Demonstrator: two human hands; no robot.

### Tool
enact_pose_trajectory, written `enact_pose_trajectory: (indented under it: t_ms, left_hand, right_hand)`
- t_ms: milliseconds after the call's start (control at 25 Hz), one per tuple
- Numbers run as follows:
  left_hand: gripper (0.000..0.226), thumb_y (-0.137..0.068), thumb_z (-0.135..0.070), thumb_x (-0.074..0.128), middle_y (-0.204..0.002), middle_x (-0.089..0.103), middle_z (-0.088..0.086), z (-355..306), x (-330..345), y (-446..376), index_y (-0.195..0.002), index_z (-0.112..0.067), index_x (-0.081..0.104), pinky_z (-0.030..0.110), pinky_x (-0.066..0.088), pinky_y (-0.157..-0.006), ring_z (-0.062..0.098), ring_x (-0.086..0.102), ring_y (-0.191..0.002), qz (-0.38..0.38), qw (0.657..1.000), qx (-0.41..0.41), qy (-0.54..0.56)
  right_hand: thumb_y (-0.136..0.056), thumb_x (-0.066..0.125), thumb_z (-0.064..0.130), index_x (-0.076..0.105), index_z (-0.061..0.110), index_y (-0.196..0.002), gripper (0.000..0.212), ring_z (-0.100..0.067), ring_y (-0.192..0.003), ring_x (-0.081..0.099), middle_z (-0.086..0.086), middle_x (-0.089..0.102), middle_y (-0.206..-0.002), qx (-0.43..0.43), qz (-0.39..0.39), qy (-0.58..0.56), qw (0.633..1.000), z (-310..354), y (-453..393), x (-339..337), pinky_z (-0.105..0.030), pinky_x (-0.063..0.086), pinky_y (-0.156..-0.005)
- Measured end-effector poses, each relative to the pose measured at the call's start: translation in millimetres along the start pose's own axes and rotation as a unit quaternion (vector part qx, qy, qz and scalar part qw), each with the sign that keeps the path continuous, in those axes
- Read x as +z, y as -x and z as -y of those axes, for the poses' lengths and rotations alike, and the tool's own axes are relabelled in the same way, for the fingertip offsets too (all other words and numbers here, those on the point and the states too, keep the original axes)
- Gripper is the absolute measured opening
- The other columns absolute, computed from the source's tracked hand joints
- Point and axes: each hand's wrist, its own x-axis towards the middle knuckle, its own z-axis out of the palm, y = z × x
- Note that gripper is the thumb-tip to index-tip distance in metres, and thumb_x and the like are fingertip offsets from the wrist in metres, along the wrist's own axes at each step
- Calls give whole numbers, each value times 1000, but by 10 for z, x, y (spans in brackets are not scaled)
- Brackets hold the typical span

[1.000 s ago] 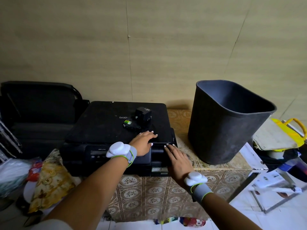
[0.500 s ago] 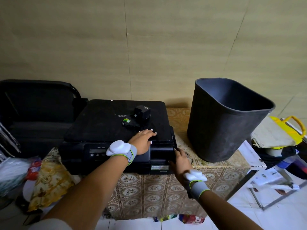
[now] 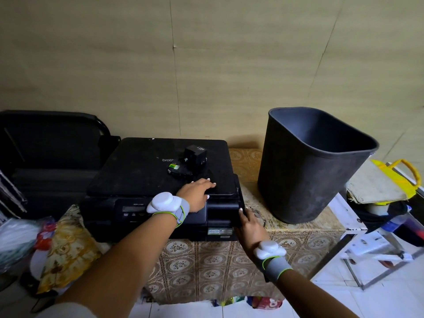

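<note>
Wall: a beige panelled wall [image 3: 206, 65] is seen behind everything, crossed by thin seams, one upright and others slanting.
Floor: white tiles [image 3: 390, 301] are laid, seen at the lower right.
Tabletop: the tabletop [image 3: 206, 267] is covered with a beige cloth printed with floral medallions, draped over the front edge.
Chair: a black chair [image 3: 46, 143] is set against the wall, just left of the tabletop.
Frame: a white metal frame [image 3: 358, 255] is stood on the floor at the right.
Light: the room is dimly lit; the floor tiles are shown brightest.

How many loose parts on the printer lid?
2: a boxy black part by the brand lettering, and a flatter green-labelled part just in front of it. The left hand could hide another.
</note>
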Motion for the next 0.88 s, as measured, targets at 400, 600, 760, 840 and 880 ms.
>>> enact_pose_trajectory:
  t_ms: [400,600,760,840,880]
  left_hand:
    - [55,-97,-21,47,-161,23,-1,-41,-54,7,-149,-23,33,29,22,-119,16,23,-149,9,999,5,-43]
    - [54,-98,-31,44,-160,24,3,-92,-121,-49,-150,-22,31,32,29,-115,23,29,-146,29,992,1,-126]
    - [67,-91,-51,49,-157,32,9,-156,-83,-100,-148,-17,36,36,38,-109,29,41,-138,41,986,-16,-162]
    - [67,-89,-51,53,-154,37,9,-145,-78,-128,-146,-19,39,37,40,-107,30,45,-134,35,985,-20,-167]
    - [64,-89,-49,54,-153,39,8,-133,-79,-138,-145,-20,41,37,41,-107,31,46,-133,30,986,-22,-165]
  right_hand:
    - [-95,46,41,51,5,-117,43,-36,-110,57,-15,47,-128,63,-30,-9,998,115,-131,-163,-38,45,-86]
    - [-96,45,32,46,8,-123,35,-32,-116,50,-12,42,-129,34,-39,29,998,92,-43,-87,-38,44,-87]
    - [-94,50,33,48,8,-119,35,-31,-115,50,-9,45,-125,27,-67,-15,997,45,-60,-77,-37,43,-89]
    - [-92,53,38,49,9,-117,38,-31,-112,52,-9,49,-123,39,-85,-37,995,53,-79,-86,-37,43,-88]
    - [-91,53,39,50,9,-117,39,-31,-111,53,-10,50,-122,44,-91,-42,994,59,-91,-87,-37,43,-89]
